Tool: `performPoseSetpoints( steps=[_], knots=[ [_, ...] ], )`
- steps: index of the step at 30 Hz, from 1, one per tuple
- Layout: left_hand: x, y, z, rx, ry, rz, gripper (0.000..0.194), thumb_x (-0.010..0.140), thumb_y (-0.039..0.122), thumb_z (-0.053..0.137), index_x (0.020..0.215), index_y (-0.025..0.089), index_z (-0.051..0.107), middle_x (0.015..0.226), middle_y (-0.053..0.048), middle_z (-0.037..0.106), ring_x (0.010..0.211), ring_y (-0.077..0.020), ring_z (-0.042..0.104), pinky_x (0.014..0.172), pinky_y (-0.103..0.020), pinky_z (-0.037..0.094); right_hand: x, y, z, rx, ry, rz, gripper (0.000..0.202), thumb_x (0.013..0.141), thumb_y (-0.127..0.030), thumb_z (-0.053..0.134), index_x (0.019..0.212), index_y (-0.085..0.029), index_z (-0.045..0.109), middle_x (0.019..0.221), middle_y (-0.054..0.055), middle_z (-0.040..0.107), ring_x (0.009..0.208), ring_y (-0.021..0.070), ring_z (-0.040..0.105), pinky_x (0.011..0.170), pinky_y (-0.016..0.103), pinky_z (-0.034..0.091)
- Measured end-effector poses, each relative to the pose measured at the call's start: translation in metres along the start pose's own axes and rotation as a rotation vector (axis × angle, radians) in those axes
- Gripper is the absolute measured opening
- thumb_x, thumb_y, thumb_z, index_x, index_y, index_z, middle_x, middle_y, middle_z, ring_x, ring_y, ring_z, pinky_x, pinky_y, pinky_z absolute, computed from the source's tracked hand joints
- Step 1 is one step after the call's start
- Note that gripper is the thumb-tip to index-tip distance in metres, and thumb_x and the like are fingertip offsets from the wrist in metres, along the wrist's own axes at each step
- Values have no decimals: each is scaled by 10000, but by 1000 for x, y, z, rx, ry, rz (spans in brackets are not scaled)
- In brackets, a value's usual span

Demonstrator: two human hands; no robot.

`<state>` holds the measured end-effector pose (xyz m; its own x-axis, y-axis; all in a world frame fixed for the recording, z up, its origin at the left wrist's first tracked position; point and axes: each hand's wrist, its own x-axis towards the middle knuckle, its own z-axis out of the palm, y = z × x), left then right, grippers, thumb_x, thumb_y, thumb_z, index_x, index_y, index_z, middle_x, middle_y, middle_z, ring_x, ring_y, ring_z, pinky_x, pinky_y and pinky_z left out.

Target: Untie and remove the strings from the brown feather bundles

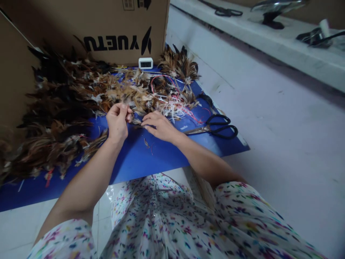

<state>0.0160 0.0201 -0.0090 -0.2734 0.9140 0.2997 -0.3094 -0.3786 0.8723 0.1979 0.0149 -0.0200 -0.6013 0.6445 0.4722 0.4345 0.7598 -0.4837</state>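
Observation:
My left hand (118, 121) is closed in a pinch, thumb pressed against the fingers, above the front part of the blue mat (145, 162). A small brownish feather tuft (136, 122) stretches from its fingertips toward my right hand (159, 126). That hand has its fingers bent and its thumb close to the index finger, at the other end of the tuft. Behind both hands lies a wide heap of brown and tan feathers (115, 88). Black-handled scissors (212, 127) rest to the right of my right hand, blades pointing left.
White and pink strings (175, 108) lie tangled right of centre. Darker feather bundles (54, 144) cover the left side. A white digital timer (146, 63) stands before a cardboard box (107, 28). A pale wall (269, 108) and a ledge (256, 39) border the right.

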Motion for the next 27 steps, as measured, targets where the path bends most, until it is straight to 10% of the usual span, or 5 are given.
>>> performPoseSetpoints(
  steps=[9,27],
  knots=[
    [0,0,0,37,38,-33,403,748,436,843,677,187,534,609,43,595,422,-35,445,388,-170,346,-1,1,7,-236,-231,23,243,937,-129,550,1029,-116,774,1109,128,748,1022,257,603,967,427,460],
    [-4,-5,1,28,-58,-69,436,713,478,855,691,192,527,605,45,588,423,-40,447,383,-175,322,6,6,-5,751,283,497,288,664,-141,696,947,-178,659,728,-41,641,645,103,635,649,261,536]
  ],
)
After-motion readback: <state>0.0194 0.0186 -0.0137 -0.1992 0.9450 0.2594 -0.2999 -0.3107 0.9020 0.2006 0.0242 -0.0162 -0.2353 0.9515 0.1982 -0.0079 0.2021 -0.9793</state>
